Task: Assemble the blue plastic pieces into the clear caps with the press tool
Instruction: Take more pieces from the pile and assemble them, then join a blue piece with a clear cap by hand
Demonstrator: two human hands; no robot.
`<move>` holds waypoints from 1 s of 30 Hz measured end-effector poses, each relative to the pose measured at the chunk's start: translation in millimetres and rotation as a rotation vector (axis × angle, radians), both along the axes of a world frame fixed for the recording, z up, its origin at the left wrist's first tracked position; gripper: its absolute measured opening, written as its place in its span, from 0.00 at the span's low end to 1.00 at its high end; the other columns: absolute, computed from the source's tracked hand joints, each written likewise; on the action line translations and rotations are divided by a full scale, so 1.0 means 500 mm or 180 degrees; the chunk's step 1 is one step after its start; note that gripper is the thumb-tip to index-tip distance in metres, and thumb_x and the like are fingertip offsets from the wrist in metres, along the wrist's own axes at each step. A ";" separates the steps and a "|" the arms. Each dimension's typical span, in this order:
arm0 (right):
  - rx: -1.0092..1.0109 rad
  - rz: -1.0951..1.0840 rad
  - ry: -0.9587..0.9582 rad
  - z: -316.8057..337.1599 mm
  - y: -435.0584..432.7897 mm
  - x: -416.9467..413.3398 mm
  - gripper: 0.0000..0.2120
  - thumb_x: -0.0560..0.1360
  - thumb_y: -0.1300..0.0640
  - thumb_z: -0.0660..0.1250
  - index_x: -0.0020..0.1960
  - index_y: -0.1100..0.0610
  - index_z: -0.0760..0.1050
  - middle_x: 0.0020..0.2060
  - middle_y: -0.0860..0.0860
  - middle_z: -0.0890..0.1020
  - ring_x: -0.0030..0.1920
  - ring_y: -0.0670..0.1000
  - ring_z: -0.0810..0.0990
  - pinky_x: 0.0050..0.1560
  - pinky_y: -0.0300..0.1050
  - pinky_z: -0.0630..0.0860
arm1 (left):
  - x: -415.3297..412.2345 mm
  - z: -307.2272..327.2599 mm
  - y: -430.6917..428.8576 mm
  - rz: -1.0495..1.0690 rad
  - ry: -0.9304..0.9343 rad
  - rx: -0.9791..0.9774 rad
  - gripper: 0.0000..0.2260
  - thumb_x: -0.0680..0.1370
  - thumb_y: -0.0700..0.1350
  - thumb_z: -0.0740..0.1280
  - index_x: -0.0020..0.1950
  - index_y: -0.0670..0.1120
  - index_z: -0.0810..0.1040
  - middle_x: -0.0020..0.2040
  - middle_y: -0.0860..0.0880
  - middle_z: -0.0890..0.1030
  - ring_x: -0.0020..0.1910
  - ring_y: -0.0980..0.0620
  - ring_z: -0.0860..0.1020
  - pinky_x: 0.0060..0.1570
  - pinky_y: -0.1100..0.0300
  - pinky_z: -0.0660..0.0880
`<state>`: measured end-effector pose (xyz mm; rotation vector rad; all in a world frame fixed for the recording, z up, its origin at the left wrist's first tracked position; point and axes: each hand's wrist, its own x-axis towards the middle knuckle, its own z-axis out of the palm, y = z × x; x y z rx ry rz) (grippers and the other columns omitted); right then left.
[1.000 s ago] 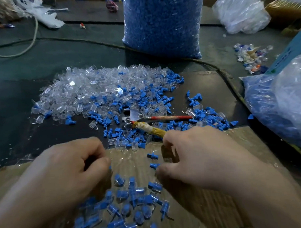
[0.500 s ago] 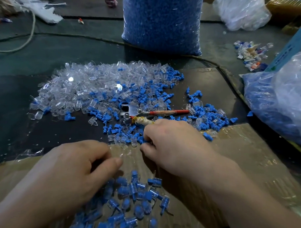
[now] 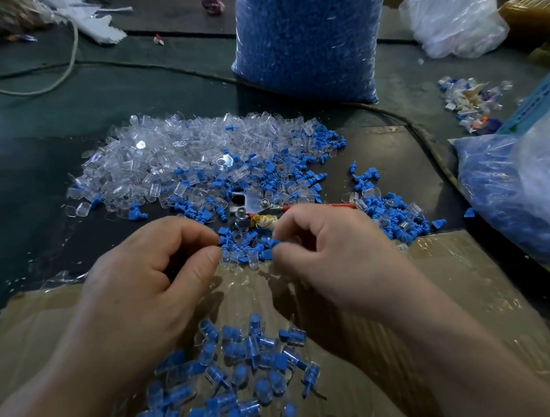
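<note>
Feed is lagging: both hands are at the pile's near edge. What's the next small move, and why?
Probably pick one blue piece and one cap: the left hand and right hand curl over loose parts there, while the tool lies ungripped just behind.

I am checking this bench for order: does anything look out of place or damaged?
The press tool lies half buried in the mixed blue pieces and clear caps, and one handle is wrapped in yellowish bands, perhaps a makeshift repair.
</note>
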<state>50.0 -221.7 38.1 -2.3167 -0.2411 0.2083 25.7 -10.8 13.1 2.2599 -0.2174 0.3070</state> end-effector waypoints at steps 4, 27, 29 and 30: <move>0.1616 -0.0089 0.0796 0.001 0.008 -0.004 0.06 0.77 0.60 0.67 0.44 0.51 0.80 0.28 0.49 0.80 0.28 0.47 0.78 0.27 0.39 0.76 | -0.004 -0.005 -0.009 -0.0164 0.0092 -0.0552 0.11 0.72 0.66 0.65 0.52 0.68 0.77 0.45 0.64 0.82 0.42 0.63 0.82 0.27 0.69 0.76; 0.3472 0.0084 0.2181 -0.006 0.063 -0.010 0.09 0.76 0.71 0.61 0.52 0.63 0.77 0.36 0.62 0.81 0.33 0.55 0.81 0.36 0.43 0.81 | 0.008 0.001 -0.018 -0.0532 -0.0352 -0.0431 0.10 0.73 0.55 0.66 0.54 0.58 0.80 0.50 0.59 0.79 0.51 0.58 0.79 0.48 0.74 0.71; 0.3709 -0.0060 0.2200 -0.008 0.059 -0.007 0.13 0.74 0.74 0.59 0.54 0.64 0.76 0.36 0.61 0.80 0.33 0.54 0.80 0.33 0.42 0.81 | 0.007 0.002 -0.022 -0.0477 -0.0374 -0.0292 0.09 0.74 0.56 0.68 0.52 0.57 0.81 0.50 0.61 0.78 0.51 0.59 0.78 0.48 0.75 0.70; 0.3777 -0.0085 0.2224 -0.008 0.059 -0.006 0.14 0.74 0.74 0.57 0.55 0.65 0.75 0.36 0.60 0.80 0.33 0.53 0.79 0.32 0.42 0.80 | 0.007 0.000 -0.023 -0.0430 -0.0364 -0.0267 0.07 0.75 0.56 0.70 0.51 0.56 0.81 0.50 0.61 0.78 0.51 0.60 0.78 0.48 0.76 0.70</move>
